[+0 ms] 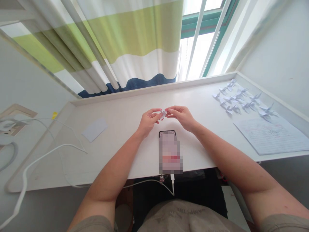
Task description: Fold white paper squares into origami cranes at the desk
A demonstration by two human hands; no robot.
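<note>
Between my two hands, above the middle of the white desk (125, 125), is a small folded piece of white paper (163, 114). My left hand (149, 121) pinches it from the left with thumb and fingers. From the right, the fingertips of my right hand (180, 116) close on its other side. The fingers cover part of the paper, so its full folded shape cannot be made out. Just below the hands lies a phone (168, 151), its screen blurred out and a white cable plugged into its near end.
Several folded paper cranes (241, 96) stand at the back right, behind a written sheet of paper (272, 135). A plain paper square (95, 129) lies on the left. White cables (48, 154) cross the desk's left side. A raised rim (154, 87) runs along the back, before the curtain (135, 38).
</note>
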